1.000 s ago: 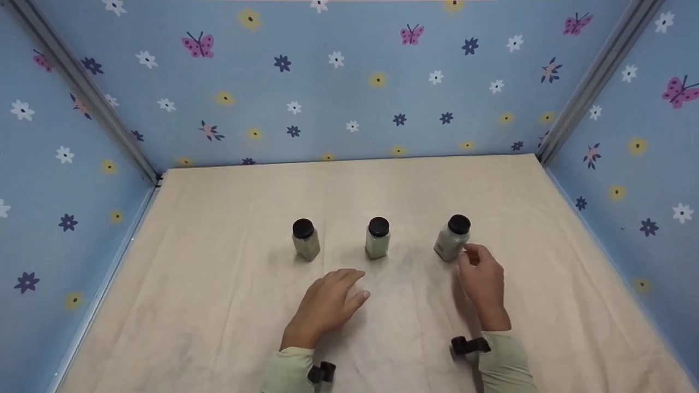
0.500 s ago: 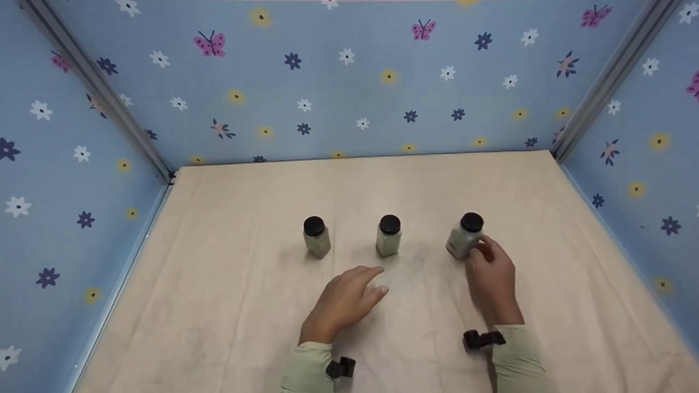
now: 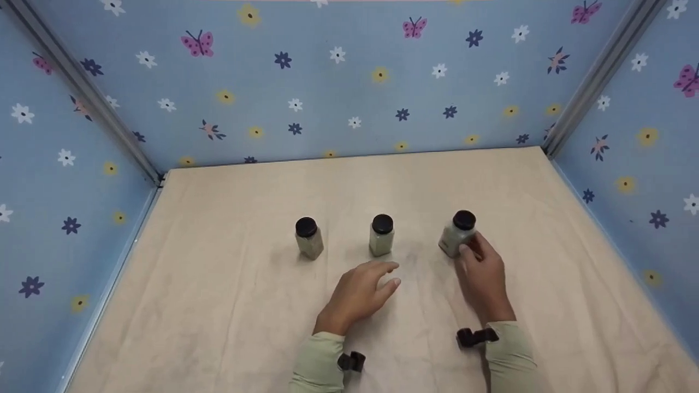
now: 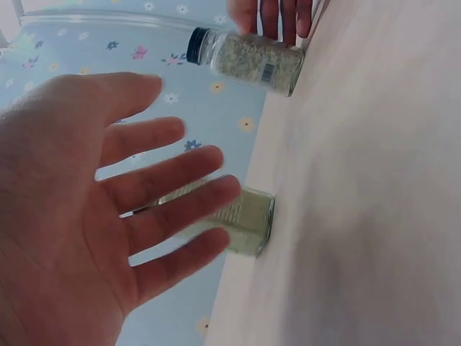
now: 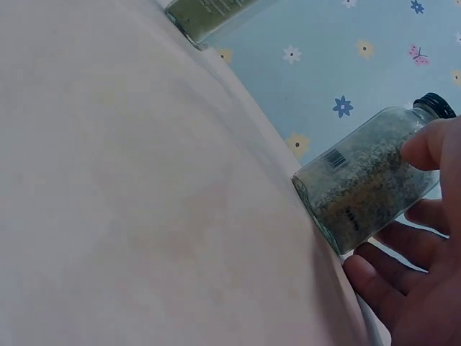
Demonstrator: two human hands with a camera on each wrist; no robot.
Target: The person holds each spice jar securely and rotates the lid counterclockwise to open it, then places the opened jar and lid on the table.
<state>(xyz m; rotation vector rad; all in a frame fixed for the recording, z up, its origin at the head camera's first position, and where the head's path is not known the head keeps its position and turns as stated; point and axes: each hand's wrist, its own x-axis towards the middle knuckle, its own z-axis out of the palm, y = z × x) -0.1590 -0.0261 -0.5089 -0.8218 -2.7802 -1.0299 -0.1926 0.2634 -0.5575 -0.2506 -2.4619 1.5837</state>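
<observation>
Three glass spice jars with black caps stand upright in a row on the cloth. The right jar (image 3: 454, 240) holds coarse, pale flakes and carries a small barcode, seen in the right wrist view. My right hand (image 3: 485, 275) holds this jar from its right side, thumb on the near face and fingers behind. My left hand (image 3: 357, 292) hovers in front of the middle jar (image 3: 381, 243), fingers apart and slightly bent, palm facing right, holding nothing. In the left wrist view its fingers overlap the middle jar's greenish powder (image 4: 252, 220). The left jar (image 3: 309, 243) stands untouched.
A beige cloth (image 3: 229, 305) with creases covers the table. Blue panels (image 3: 349, 82) with flowers and butterflies enclose the back and both sides, joined by grey metal posts (image 3: 600, 76) at the corners. Small black devices (image 3: 352, 361) sit at both wrists.
My right hand has closed its thumb and fingers around the right jar. My left hand has drifted right and slightly forward, from between the left and middle jars to in front of the middle one.
</observation>
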